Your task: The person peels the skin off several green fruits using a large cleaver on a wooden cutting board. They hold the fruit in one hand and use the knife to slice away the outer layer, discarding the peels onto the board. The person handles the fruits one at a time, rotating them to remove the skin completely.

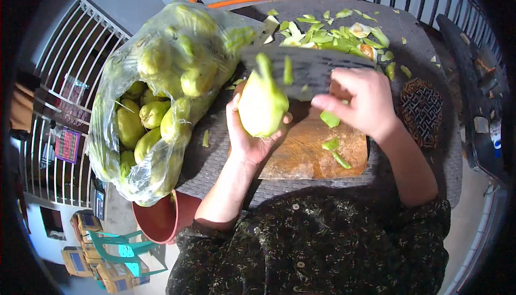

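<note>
My left hand (pixel 252 143) grips a pale green, partly peeled fruit (pixel 262 107), pear-shaped like a chayote. A strip of peel (pixel 264 65) stands up from its top. In my right hand (pixel 358 103) is a large knife, its broad dark blade (pixel 306 67) blurred by motion and reaching left behind the fruit. Its handle is hidden in my fingers. A green peel bit (pixel 330 118) shows just under that hand. Below both hands lies a worn wooden cutting board (pixel 298 158) with peel pieces (pixel 340 160) on it.
A torn clear plastic bag (pixel 133 178) full of green fruits (pixel 155 114) stands at left on the woven table (pixel 209 166). Peelings (pixel 322 35) are heaped at the far side. A red-brown bucket (pixel 155 218) is below the left edge; a dark rough patch (pixel 421 111) lies right.
</note>
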Motion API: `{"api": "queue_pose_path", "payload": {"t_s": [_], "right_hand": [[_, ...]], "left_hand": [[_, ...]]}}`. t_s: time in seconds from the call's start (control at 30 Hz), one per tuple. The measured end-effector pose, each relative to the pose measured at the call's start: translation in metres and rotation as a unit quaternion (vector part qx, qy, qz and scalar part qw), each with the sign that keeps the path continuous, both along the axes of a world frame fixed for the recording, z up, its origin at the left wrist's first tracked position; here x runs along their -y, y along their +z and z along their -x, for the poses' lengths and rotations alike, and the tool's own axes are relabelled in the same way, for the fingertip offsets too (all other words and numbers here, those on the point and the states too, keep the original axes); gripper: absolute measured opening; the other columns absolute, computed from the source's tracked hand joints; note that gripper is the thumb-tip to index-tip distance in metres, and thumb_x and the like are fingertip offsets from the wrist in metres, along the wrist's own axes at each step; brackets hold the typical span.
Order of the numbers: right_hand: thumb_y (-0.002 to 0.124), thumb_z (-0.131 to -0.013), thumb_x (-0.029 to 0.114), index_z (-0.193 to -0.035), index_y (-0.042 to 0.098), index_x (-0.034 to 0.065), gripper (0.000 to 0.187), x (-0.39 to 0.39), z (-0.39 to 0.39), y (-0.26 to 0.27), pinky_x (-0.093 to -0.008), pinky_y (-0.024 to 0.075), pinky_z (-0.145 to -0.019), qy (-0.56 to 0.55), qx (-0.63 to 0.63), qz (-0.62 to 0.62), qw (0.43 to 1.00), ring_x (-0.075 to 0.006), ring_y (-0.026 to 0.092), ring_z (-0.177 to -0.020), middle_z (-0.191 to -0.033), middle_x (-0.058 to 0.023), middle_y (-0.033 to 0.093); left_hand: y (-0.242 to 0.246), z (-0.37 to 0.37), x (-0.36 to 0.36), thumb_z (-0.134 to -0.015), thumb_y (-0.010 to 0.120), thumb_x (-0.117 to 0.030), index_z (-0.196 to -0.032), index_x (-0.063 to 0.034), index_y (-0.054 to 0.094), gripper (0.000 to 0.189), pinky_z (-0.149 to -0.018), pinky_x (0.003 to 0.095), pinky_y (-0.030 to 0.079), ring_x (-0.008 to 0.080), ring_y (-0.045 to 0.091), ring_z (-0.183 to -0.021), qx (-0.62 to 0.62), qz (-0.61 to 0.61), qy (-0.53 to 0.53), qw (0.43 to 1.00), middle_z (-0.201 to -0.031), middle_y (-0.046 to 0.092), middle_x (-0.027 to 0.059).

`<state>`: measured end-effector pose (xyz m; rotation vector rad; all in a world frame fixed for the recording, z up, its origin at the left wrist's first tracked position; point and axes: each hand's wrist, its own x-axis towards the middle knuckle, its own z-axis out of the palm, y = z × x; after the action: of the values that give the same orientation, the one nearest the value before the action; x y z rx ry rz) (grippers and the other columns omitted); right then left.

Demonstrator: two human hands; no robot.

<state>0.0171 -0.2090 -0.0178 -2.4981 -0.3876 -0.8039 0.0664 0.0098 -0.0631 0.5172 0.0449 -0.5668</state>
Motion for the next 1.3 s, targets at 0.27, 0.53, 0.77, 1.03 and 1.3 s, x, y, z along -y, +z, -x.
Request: {"api": "queue_pose_path", "payload": {"t_s": [0.27, 0.53, 0.77, 1.03, 1.3], "right_hand": [[0.077, -0.065, 0.046, -0.059, 0.049, 0.0089, 0.048, -0.026, 0.023, 0.011, -0.0349, 0.0428, -0.049, 0.125, -0.002, 0.007, 0.992, -0.0252, 0.056, -0.052, -0.055, -0.0042, 0.053], [0.075, -0.071, 0.043, -0.059, 0.049, 0.0063, 0.047, -0.02, 0.023, 0.017, -0.0348, 0.0398, -0.046, 0.11, -0.092, -0.031, 0.989, -0.0266, 0.053, -0.047, -0.052, -0.0081, 0.05], [0.057, -0.079, 0.06, -0.065, 0.065, 0.0057, 0.057, 0.027, -0.018, -0.011, -0.0414, 0.0499, -0.058, -0.195, -0.218, 0.057, 0.955, -0.031, 0.063, -0.062, -0.062, -0.0127, 0.062], [0.067, -0.076, 0.043, -0.076, 0.066, 0.0048, 0.039, 0.019, -0.001, 0.003, -0.0409, 0.0492, -0.065, -0.115, -0.155, 0.077, 0.978, -0.0323, 0.063, -0.07, -0.068, -0.0143, 0.064], [0.07, -0.073, 0.044, -0.072, 0.067, 0.0081, 0.036, 0.014, 0.037, 0.035, -0.0401, 0.0503, -0.063, -0.106, -0.098, 0.114, 0.983, -0.0311, 0.065, -0.067, -0.068, -0.0128, 0.064]], "left_hand": [[-0.012, 0.006, -0.011, -0.082, 0.044, -0.068, -0.124, -0.013, 0.054, 0.07, -0.094, 0.051, 0.043, 0.0321, 0.051, -0.112, 0.132, 0.184, -0.093, 0.969, -0.124, 0.055, 0.0127], [0.006, 0.018, -0.003, -0.082, 0.054, -0.053, -0.123, -0.0092, 0.049, 0.06, -0.087, 0.041, 0.048, 0.0246, 0.055, -0.103, 0.155, -0.134, 0.051, 0.977, -0.116, 0.056, 0.0087], [0.014, 0.01, 0.003, -0.074, 0.066, -0.03, -0.114, -0.0045, 0.048, 0.051, -0.086, 0.0324, 0.047, 0.0187, 0.055, -0.099, 0.29, -0.169, 0.037, 0.941, -0.108, 0.055, 0.0089], [0.008, -0.009, -0.01, -0.067, 0.072, -0.015, -0.11, -0.0088, 0.054, 0.048, -0.09, 0.0395, 0.042, 0.0297, 0.051, -0.102, 0.572, -0.65, 0.128, 0.484, -0.109, 0.052, 0.011], [0.065, -0.008, 0.044, -0.073, 0.068, -0.012, -0.103, -0.0071, 0.055, 0.033, -0.093, 0.0412, 0.037, 0.0317, 0.048, -0.107, 0.817, -0.474, 0.07, 0.322, -0.11, 0.054, 0.0107]]}}
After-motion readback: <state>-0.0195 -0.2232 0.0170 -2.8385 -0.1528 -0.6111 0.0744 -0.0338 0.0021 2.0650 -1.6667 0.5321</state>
